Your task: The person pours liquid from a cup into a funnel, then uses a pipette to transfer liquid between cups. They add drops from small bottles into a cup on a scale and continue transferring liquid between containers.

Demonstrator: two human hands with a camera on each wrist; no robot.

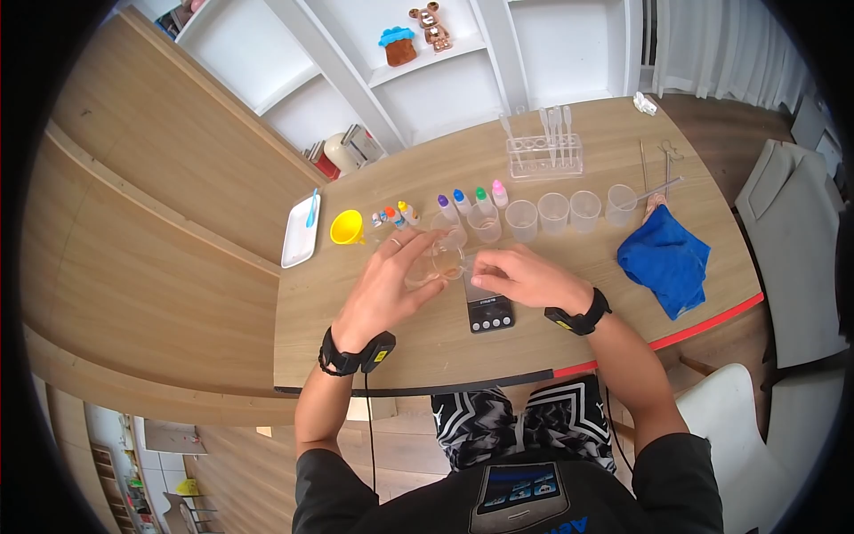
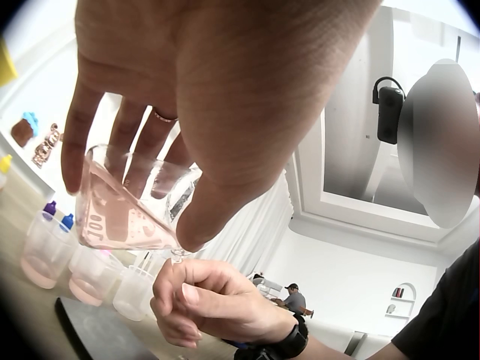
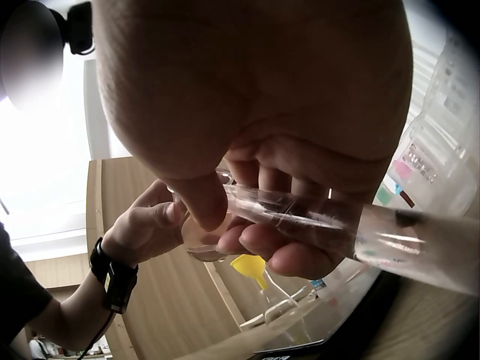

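Observation:
My left hand (image 1: 384, 283) grips a clear glass beaker (image 2: 124, 214) with printed measuring marks and pinkish liquid inside, tilted toward the right hand. My right hand (image 1: 525, 274) holds a clear test tube (image 3: 300, 214), fingers curled round it and thumb at the end near the beaker. In the head view the tube is mostly hidden under that hand. Below both hands lies a black digital scale (image 1: 491, 313), its buttons toward me. Just beyond are several clear plastic cups (image 1: 521, 222); some in the left wrist view hold a pinkish liquid.
Dropper bottles with coloured caps (image 1: 459, 199) stand behind the cups. Left of them are a yellow funnel (image 1: 347, 227) and a white tray (image 1: 301, 233). A rack (image 1: 544, 158) stands at the back; a blue cloth (image 1: 665, 258) lies right, near stirring rods (image 1: 660, 188).

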